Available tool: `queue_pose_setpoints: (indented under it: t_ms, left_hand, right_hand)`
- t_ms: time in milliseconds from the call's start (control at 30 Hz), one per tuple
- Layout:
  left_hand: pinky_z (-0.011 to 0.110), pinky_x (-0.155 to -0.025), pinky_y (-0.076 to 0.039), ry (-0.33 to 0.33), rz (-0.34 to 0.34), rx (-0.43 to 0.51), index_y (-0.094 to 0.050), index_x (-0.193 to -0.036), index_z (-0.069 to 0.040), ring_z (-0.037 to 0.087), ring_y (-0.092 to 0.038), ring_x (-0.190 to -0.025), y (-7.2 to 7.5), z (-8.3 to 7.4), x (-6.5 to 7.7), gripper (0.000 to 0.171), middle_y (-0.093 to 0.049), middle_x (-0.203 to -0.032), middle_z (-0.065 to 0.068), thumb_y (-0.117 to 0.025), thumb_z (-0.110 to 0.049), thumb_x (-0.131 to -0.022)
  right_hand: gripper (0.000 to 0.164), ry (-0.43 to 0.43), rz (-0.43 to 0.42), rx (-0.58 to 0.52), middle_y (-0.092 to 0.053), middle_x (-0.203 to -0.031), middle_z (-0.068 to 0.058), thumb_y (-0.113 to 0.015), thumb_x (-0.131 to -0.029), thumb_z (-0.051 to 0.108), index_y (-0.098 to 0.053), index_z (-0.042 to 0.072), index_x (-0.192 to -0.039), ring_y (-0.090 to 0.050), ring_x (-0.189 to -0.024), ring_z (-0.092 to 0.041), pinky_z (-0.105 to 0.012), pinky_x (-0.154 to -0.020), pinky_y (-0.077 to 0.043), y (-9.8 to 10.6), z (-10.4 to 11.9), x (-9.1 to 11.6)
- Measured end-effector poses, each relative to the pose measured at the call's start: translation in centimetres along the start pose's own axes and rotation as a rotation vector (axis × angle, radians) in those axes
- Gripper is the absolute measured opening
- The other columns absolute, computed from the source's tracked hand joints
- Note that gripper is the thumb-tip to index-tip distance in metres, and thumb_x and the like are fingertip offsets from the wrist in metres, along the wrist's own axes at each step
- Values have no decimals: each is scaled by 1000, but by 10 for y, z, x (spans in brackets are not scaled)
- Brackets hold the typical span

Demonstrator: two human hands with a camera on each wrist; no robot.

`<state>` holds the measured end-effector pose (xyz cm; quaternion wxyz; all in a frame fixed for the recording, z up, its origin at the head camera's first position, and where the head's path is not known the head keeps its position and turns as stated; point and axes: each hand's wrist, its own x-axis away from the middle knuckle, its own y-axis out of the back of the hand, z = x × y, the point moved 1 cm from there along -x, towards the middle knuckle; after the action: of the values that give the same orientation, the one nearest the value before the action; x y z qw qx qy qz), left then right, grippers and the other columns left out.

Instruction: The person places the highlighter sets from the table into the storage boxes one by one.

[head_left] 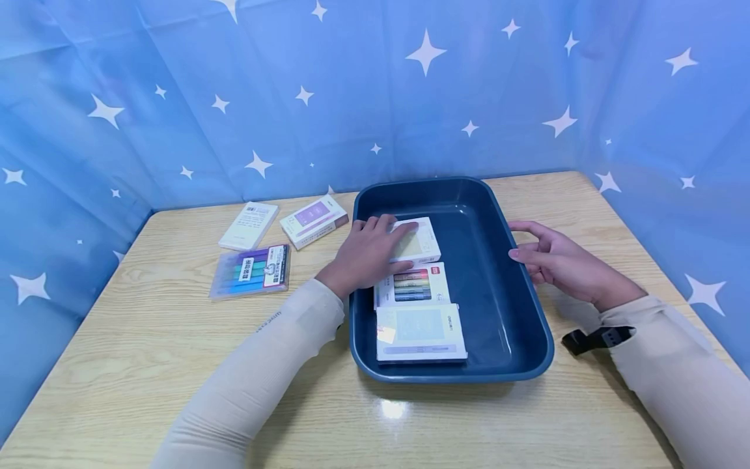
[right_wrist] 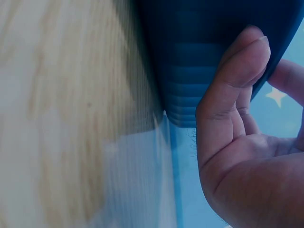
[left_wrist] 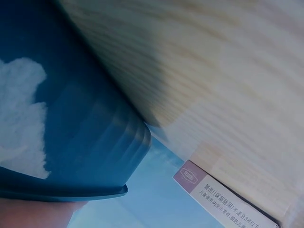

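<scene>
We stretch our left arm (head_left: 240, 384) up from the bottom of the frame, left of centre, our left hand (head_left: 363, 251) back-upward near the middle, thumb (head_left: 398, 266) and index finger (head_left: 404, 229) straight and parted. Our right arm (head_left: 674, 371) enters from the lower right, the right hand (head_left: 562, 260) pointing left, its fingers (right_wrist: 251, 52) loosely bent.
</scene>
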<state>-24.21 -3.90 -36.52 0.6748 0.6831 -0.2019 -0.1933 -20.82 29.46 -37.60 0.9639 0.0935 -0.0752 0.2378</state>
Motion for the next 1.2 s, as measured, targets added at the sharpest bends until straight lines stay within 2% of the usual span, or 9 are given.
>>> queue_pose_setpoints:
  t_ms: [267,733,1000,1200]
  left_hand:
    - [49,-112,-35,5,3,-5,-28,-157,-34,29,-42,-136,1,-1,-1,76,-40,-154,9,-55,-64,-93]
    - [49,-115,-32,11,23,-41,-28,-158,-34,29,-39,-141,-1,-1,-4,73,-38,-156,8,-55,-60,-95]
    - [50,-117,-29,11,43,-69,-26,-158,-35,30,-36,-145,0,-2,-3,72,-35,-159,8,-53,-60,-96]
    - [50,-117,-28,12,76,-91,-24,-159,-35,30,-35,-145,0,-2,-3,71,-34,-160,8,-49,-61,-98]
  right_hand:
    - [58,-10,-14,13,-67,-85,4,-50,-105,18,-19,14,-154,-53,-62,-14,-28,-62,-52,-1,-1,-2]
    - [55,-19,-33,7,-66,-82,3,-50,-105,16,-22,15,-153,-51,-61,-15,-28,-61,-50,-3,-1,-2]
    - [56,-18,-35,-7,-69,-87,2,-51,-105,15,-21,15,-153,-53,-63,-13,-27,-61,-51,-3,-1,-3]
    - [54,-7,-26,-24,-70,-88,1,-51,-105,14,-23,15,-151,-55,-64,-13,-27,-62,-53,-3,-2,-3]
